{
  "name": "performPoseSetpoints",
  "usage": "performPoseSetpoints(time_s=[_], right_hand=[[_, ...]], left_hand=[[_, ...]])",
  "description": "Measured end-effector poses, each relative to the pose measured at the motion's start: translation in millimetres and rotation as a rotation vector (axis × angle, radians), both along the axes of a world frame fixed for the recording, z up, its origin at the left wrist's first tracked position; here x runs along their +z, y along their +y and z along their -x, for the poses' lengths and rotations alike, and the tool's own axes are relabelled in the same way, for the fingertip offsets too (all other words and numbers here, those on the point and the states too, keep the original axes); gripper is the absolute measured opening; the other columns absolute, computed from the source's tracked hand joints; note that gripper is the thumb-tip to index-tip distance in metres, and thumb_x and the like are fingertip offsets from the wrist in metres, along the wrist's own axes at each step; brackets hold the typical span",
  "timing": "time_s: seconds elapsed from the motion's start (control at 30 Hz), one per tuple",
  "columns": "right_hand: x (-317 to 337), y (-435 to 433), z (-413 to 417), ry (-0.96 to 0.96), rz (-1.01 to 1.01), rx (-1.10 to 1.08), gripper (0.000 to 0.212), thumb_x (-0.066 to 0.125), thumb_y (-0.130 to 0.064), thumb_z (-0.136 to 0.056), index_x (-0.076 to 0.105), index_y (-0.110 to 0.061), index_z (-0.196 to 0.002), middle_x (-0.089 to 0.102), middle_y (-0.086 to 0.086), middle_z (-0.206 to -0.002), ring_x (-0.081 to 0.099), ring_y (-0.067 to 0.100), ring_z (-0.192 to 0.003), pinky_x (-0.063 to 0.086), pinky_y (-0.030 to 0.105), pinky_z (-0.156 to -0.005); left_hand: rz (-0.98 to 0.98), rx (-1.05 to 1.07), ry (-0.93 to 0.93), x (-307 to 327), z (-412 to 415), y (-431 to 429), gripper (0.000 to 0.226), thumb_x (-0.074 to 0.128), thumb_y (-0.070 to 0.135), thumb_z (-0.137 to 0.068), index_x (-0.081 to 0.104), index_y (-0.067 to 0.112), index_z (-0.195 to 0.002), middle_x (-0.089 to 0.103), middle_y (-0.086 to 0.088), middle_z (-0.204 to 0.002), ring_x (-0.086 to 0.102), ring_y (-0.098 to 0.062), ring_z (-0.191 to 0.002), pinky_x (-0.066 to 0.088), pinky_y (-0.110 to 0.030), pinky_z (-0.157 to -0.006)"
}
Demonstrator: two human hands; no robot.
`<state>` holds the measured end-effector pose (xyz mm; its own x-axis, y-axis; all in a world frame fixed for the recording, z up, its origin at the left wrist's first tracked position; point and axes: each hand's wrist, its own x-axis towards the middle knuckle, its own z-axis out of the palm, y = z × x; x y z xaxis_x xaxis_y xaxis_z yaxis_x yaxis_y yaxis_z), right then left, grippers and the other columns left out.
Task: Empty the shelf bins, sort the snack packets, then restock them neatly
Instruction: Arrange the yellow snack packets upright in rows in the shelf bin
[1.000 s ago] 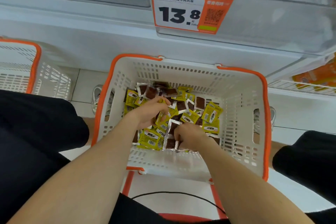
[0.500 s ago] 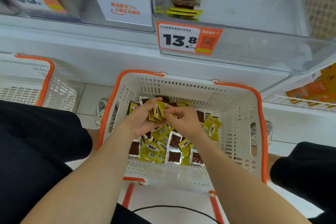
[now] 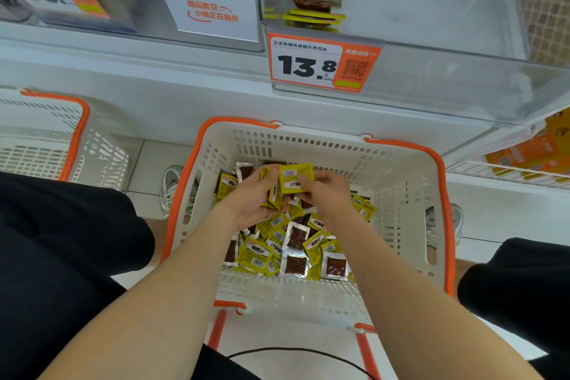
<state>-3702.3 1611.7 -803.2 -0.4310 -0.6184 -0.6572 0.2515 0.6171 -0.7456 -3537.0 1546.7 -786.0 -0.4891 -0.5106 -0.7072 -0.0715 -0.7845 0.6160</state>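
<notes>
Shop floor: left of the orange-rimmed basket [image 3: 444,194], a spare basket [image 3: 77,133] is parked. Above the orange-rimmed basket, yellow packets [image 3: 273,196] are gripped in the left hand [image 3: 246,203], top packet [image 3: 294,177] pinched by the right hand [image 3: 328,194]. Grip slackened, they'd probably get spilled into the heap [image 3: 277,245]. Counted: two baskets, two hands, heap too jumbled.

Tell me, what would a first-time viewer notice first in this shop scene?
First comes the white basket with its orange rim, in the middle, holding a loose heap of snack packets in yellow and brown. Over that heap the left hand and right hand together hold a bunch of yellow packets. Above, an orange price tag reading 13.8 sits on a clear shelf bin.
</notes>
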Motion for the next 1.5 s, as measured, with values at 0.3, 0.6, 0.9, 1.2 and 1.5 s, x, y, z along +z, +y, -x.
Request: performPoseSetpoints(time_s=[0.3,0.6,0.9,1.2,1.5], right_hand=[[15,0,-8,0.311,-0.041,0.359,0.068,0.075,-0.067,-0.082,0.069,0.001,-0.071,0.067,0.015,-0.063,0.061,0.03,-0.054,0.056,0.032,-0.064],[-31,50,9,0.574,-0.111,0.881,0.052,0.088,-0.043,-0.078,0.069,-0.021,-0.122,0.071,-0.005,-0.116,0.067,0.015,-0.107,0.056,0.035,-0.091],[-64,70,-30,1.173,-0.068,1.478,0.121,0.089,-0.069,-0.055,0.031,-0.015,-0.146,0.05,0.008,-0.126,0.053,0.032,-0.117,0.042,0.047,-0.102],[-60,67,-10,0.849,-0.083,1.334,0.071,0.086,-0.039,-0.081,0.046,-0.016,-0.135,0.067,0.007,-0.111,0.06,0.033,-0.108,0.039,0.039,-0.082],[-54,74,-22,0.986,-0.03,1.393,0.084,0.081,-0.062,-0.069,0.042,-0.019,-0.129,0.067,0.0,-0.106,0.067,0.029,-0.097,0.044,0.041,-0.086]], left_hand=[[0.025,0.052,0.065,10,3,-1,0.043,0.066,0.029,-0.1,0.057,0.019,-0.141,0.062,-0.023,-0.138,0.066,-0.038,-0.124,0.054,-0.06,-0.104],[0.022,0.014,-0.125,-4,-8,2,0.036,0.055,-0.003,-0.098,0.059,0.016,-0.127,0.065,-0.02,-0.107,0.074,-0.037,-0.086,0.061,-0.062,-0.084],[0.025,0.012,-0.162,-15,-8,6,0.033,0.053,-0.001,-0.096,0.057,0.02,-0.121,0.067,-0.028,-0.103,0.071,-0.04,-0.084,0.061,-0.057,-0.082],[0.059,-0.132,-0.29,-27,-11,9,0.032,0.069,0.007,-0.093,0.062,0.029,-0.115,0.062,-0.015,-0.089,0.061,-0.028,-0.078,0.052,-0.045,-0.072],[0.045,-0.157,-0.349,-26,-11,15,0.029,0.068,0.009,-0.096,0.062,0.026,-0.119,0.068,-0.01,-0.108,0.062,-0.025,-0.081,0.052,-0.04,-0.073]])
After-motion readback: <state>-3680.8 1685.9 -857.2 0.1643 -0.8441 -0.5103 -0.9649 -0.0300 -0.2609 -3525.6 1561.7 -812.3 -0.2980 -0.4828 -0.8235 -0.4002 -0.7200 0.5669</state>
